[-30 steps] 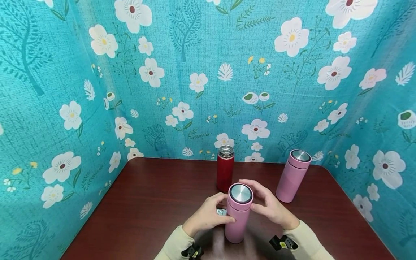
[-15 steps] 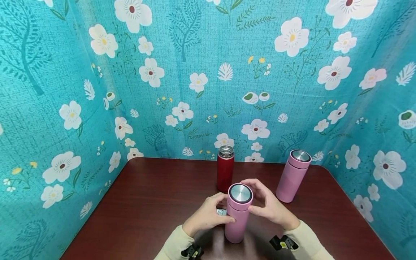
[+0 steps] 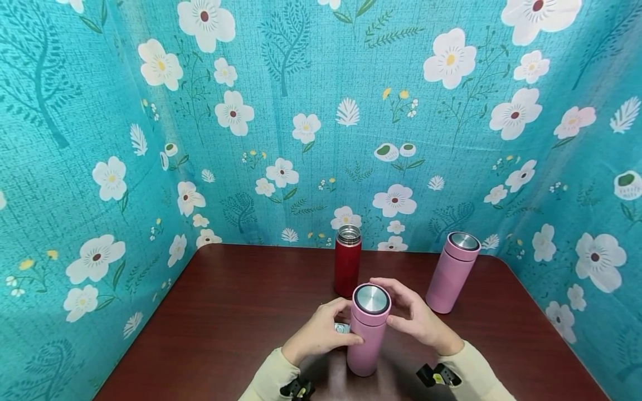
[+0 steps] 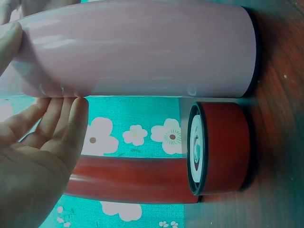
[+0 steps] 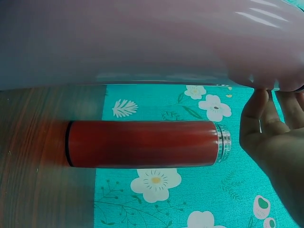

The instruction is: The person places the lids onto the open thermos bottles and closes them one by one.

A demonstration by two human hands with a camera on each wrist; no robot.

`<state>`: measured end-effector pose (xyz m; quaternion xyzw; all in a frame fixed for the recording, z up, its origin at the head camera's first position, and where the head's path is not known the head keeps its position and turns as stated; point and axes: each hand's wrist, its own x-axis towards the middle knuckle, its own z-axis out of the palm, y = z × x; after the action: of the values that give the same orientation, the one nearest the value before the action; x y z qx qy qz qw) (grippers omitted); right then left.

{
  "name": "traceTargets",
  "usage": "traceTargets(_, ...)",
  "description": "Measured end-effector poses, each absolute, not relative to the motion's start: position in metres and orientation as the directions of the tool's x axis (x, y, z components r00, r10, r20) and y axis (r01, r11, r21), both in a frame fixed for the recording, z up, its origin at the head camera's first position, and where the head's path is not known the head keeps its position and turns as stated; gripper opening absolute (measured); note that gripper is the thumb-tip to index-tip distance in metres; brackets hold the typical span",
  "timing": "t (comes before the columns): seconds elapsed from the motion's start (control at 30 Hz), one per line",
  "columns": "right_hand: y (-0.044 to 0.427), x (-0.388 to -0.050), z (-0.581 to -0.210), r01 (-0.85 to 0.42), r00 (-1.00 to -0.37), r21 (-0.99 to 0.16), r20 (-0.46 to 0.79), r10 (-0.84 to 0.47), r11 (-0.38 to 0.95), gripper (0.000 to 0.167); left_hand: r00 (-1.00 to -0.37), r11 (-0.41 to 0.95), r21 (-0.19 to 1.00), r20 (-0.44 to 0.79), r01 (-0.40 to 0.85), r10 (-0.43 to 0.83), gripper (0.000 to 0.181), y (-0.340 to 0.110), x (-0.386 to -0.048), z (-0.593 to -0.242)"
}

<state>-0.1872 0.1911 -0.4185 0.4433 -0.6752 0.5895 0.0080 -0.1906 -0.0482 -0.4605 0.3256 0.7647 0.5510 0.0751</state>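
Note:
A pink thermos (image 3: 365, 348) with a brushed-metal disc on its lid (image 3: 372, 299) stands upright near the front of the table. My left hand (image 3: 317, 334) grips its body below the lid seam, thumb on the near side. My right hand (image 3: 421, 318) holds the lid from the right, thumb in front and fingers behind. Just behind the thermos stands a lidless red thermos (image 3: 348, 268), its metal neck bare. A red cap (image 4: 225, 147) rests on the table beside the pink thermos in the left wrist view; the head view shows only part of its pale face.
Another pink thermos (image 3: 451, 275), with its lid on, stands at the back right. The dark brown table (image 3: 225, 312) is enclosed by a turquoise floral cloth (image 3: 281, 139) at the back and sides.
My right thumb and fingers shift slightly on the lid, then come back to about where they were. The left hand and the thermoses stay put.

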Motion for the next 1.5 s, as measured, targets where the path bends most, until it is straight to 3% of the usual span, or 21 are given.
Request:
traceTargets(0.4, 0.1915, -0.1868, -0.4203, -0.561, -0.663, -0.826, 0.488, -0.568, -0.054, 0.063, -0.777, 0.181, 0.895, 0.237, 0.408, 0.583, 0.052, -0.0475, -0.1903, -0.4578)
traceTargets(0.77, 0.1912, -0.1883, -0.4175, -0.643, -0.565, -0.761, 0.549, -0.616, -0.088, 0.063, -0.781, 0.188, 0.900, 0.219, 0.393, 0.586, 0.053, -0.0482, -0.1903, -0.4575)
traceTargets(1.0, 0.1921, -0.1888, -0.4203, -0.552, -0.649, -0.831, 0.482, -0.589, -0.073, 0.060, -0.782, 0.171, 0.909, 0.216, 0.380, 0.584, 0.053, -0.0466, -0.1911, -0.4587)
traceTargets(1.27, 0.1922, -0.1860, -0.4201, -0.523, -0.684, -0.851, 0.449, -0.575, -0.043, 0.058, -0.783, 0.176, 0.911, 0.208, 0.374, 0.587, 0.054, -0.0472, -0.1914, -0.4585)
traceTargets(1.5, 0.1939, -0.1881, -0.4197, -0.564, -0.614, -0.820, 0.499, -0.611, -0.103, 0.055, -0.781, 0.189, 0.906, 0.202, 0.378, 0.591, 0.053, -0.0475, -0.1918, -0.4563)
